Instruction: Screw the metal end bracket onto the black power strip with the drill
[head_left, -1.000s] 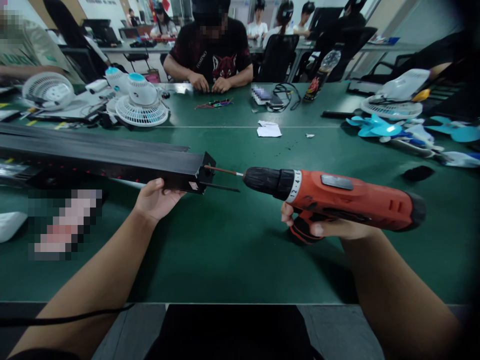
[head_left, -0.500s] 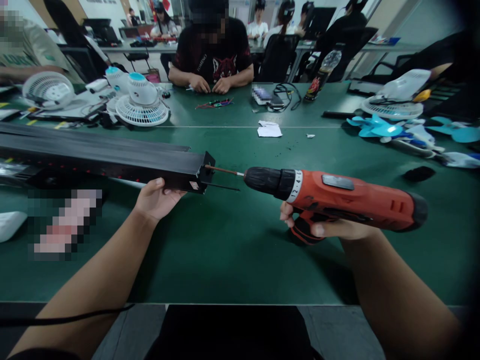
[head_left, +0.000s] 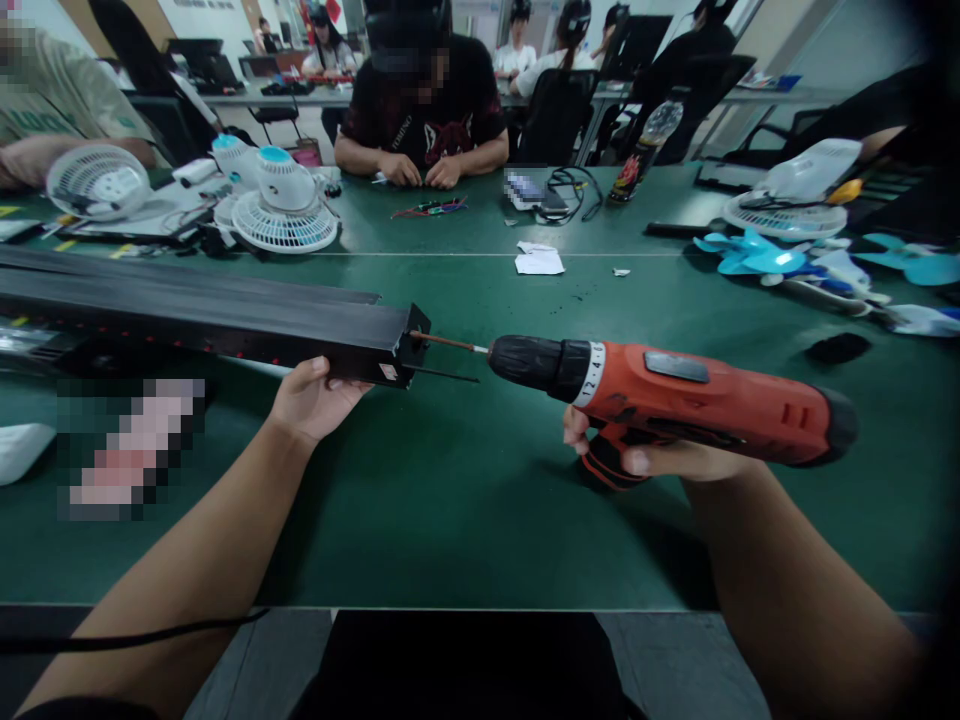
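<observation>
My left hand grips a long black rectangular metal beam from below, close to its right end, thumb along the near side. A thin brown threaded rod runs from the beam's end to the chuck of an orange and black power drill. Below it, a second dark thin rod sticks out of the same end. The drill lies nearly level with its nose to the left. Around its handle my right hand is closed; part of the fingers is hidden behind the handle.
White fan parts stand at the back left, with light-blue fan blades at the right. Paper scraps and a tilted drink bottle are farther back. A co-worker sits across the green table. A blurred-out pink object lies left.
Both hands, the beam and the drill stay almost still; the drill shifts very slightly. Across the table the co-worker's head moves a little, and a person at the far left shifts an arm.
</observation>
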